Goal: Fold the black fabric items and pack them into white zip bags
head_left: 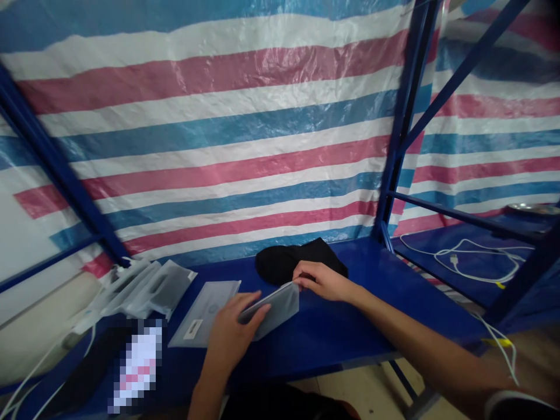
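A translucent frosted plastic bag [282,310] is held tilted above the blue shelf, with a straight upper edge that looks like a zip closure. My left hand [231,329] grips its left end, thumb in front and fingers behind. At the upper right corner, my right hand [321,281] pinches the edge between thumb and fingertips. A second flat plastic bag [207,306], with a small white label, lies on the shelf beside my left hand. Just behind my right hand is a folded black cloth item [284,261]; its exact kind is unclear.
More translucent bags [153,289] overlap at the left. A pixelated bright patch [137,367] lies nearer. Blue metal posts [400,128] frame the shelf [350,332], with a striped plastic sheet [245,146] behind. A white cable [476,262] is coiled on the right-hand shelf.
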Demonstrator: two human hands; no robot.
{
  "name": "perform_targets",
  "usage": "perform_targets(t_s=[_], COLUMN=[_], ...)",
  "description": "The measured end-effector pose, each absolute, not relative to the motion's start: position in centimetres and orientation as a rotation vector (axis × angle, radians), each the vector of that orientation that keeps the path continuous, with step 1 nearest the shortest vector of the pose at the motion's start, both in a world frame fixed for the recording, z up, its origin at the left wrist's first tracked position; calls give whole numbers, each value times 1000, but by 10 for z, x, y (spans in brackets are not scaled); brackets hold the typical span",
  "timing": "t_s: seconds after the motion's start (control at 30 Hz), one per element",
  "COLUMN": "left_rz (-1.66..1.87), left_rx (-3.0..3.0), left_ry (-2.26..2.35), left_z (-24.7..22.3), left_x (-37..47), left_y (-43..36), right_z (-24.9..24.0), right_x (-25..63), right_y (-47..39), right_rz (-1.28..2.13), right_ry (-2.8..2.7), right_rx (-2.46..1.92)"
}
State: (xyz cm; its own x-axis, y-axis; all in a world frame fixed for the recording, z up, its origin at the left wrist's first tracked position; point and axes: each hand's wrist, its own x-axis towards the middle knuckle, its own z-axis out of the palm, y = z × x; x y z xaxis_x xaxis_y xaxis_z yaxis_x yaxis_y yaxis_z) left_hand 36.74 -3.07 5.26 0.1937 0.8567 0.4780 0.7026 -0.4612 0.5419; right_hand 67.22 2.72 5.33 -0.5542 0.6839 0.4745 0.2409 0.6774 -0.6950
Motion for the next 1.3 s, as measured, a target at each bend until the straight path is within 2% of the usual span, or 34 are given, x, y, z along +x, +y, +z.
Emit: perform_targets(t_s=[0.1, 0.23, 0.4, 0.47, 0.57, 0.67, 0.73, 0.83, 0.93, 1.07, 1.3], left_rz=[894, 932, 1109, 976, 621, 576, 735, 855, 631, 327, 281], left_rx=[2389, 2444, 2264, 2075, 1869, 1972, 2361, 2756, 2798, 2732, 2771], left_ry=[1430, 1545, 2144, 2445, 2653, 2847, 2706, 1940, 1395, 1309, 1383], left_z=[64, 73, 100, 111, 115, 104, 91, 67, 39, 19, 13], left_x=[376, 364, 290, 248, 199, 194, 222, 295, 369, 419, 406], left_y=[-22, -10, 23, 38, 55, 63, 67, 74, 79, 61, -44], right_z=[42, 34, 31, 27, 14, -2, -11, -18, -17, -9, -19], right_x=[668, 672, 701, 720, 748, 771, 781, 789, 793, 798, 810], right_y=[30, 37, 50, 56, 62, 59, 54, 43, 29, -2, -91], right_rz=[795, 729, 605, 508, 373, 364, 373, 404, 476, 615, 730], right_ry=[-2034, -1978, -2060, -2158, -2317, -2400, -2392, -2346, -2313, -2328, -2308], right_rx=[-711, -747, -901, -986, -1118, -1188, -1216, -1240, -1253, -1257, -1193])
